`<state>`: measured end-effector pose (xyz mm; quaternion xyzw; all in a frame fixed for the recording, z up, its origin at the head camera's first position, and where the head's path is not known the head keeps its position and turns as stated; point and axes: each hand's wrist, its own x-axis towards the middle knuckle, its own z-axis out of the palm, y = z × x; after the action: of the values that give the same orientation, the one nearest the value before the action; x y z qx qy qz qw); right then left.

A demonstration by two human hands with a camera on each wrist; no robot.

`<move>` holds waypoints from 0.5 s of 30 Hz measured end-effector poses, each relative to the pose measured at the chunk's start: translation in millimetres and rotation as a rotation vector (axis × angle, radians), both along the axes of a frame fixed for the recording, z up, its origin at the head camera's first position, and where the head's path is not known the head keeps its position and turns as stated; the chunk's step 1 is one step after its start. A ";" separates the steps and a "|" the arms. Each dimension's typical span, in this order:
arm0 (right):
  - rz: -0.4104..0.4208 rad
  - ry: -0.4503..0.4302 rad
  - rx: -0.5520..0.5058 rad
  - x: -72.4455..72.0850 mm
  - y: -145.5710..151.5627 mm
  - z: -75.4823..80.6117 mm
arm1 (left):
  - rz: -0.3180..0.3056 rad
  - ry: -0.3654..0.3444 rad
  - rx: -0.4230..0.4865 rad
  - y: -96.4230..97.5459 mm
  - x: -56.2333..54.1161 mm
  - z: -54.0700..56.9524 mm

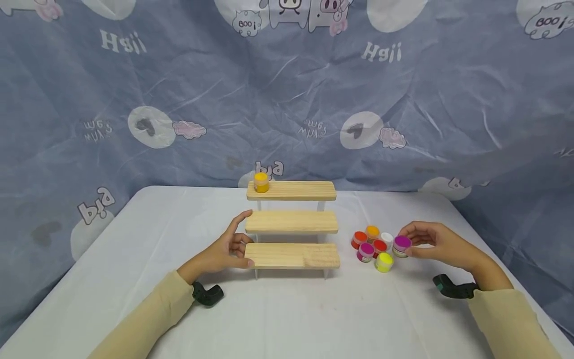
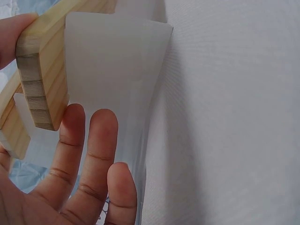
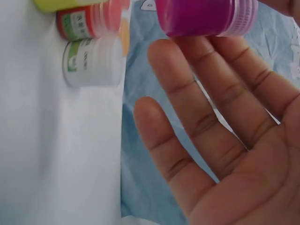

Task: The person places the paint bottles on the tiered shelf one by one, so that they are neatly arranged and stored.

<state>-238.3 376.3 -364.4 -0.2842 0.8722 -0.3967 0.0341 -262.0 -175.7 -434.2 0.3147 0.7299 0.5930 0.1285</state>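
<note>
A three-tier wooden display stand (image 1: pixel 287 221) with pale side panels stands mid-table. My left hand (image 1: pixel 224 250) grips its left end, the thumb on the lowest plank and the index finger reaching the middle plank; the left wrist view shows the plank end (image 2: pixel 44 89) between thumb and fingertips. My right hand (image 1: pixel 441 245) pinches a purple-lidded paint jar (image 1: pixel 401 245) between thumb and fingers. In the right wrist view the purple jar (image 3: pixel 201 16) is at the top edge, partly cut off, with the ring and little fingers stretched out below it.
A yellow-orange jar (image 1: pixel 261 183) sits at the left of the top plank. Right of the stand are several paint jars: a yellow jar (image 1: pixel 384 262), a magenta jar (image 1: pixel 365 252), a white jar (image 1: pixel 386 239), an orange jar (image 1: pixel 372 233) and red ones. A patterned cloth (image 1: pixel 287 89) hangs behind.
</note>
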 end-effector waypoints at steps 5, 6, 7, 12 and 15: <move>0.013 0.042 -0.020 2.9 -10.1 5.1 | 0.006 -0.003 0.002 -0.9 2.6 0.2; 0.016 0.049 -0.023 3.4 -12.2 5.9 | 0.007 -0.005 0.004 -0.9 3.0 0.3; 0.019 0.054 -0.026 3.9 -14.1 6.8 | 0.008 -0.008 0.005 -0.8 3.3 0.4; 0.045 0.094 -0.033 5.3 -21.2 10.2 | -0.009 -0.005 0.018 -1.1 1.6 -1.7; 0.065 0.118 -0.032 5.6 -24.5 12.6 | -0.026 0.002 0.031 -0.6 -0.1 -2.9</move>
<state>-232.7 351.9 -351.7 -0.3357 0.8565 -0.3920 -0.0092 -262.0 -176.3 -437.2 0.3268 0.7166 0.6022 0.1306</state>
